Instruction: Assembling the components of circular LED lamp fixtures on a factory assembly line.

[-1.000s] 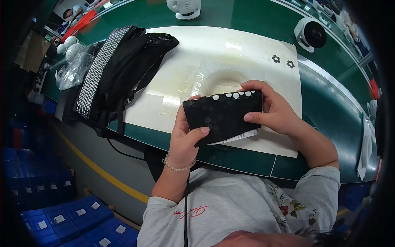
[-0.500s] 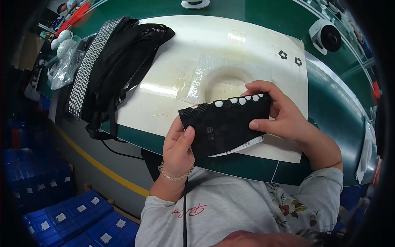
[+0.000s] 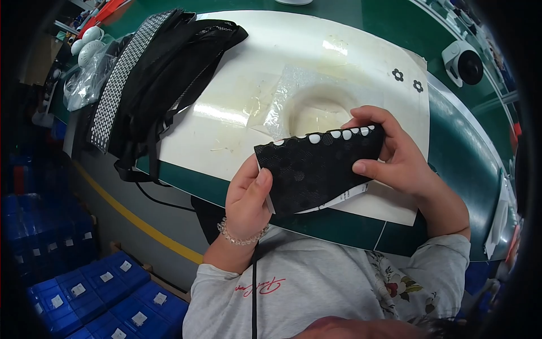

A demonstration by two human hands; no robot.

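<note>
Between my two hands is a black mesh fabric piece with rows of round holes and several white dots along its upper edge. My left hand pinches its left end, thumb on the front. At the right end, my right hand grips it with the thumb in front and the fingers behind. A white printed strip shows below the fabric's lower edge. What lies behind the fabric is hidden.
A white board covers much of the green table, with a clear plastic sheet and a round ring mark on it. Black bags lie at the left beside a clear plastic bag. A small fan stands far right; blue boxes stand lower left.
The held fabric appears slightly farther right, its surface tilted a little differently. Both hands keep their hold. The whole scene has shifted a little with the view.
</note>
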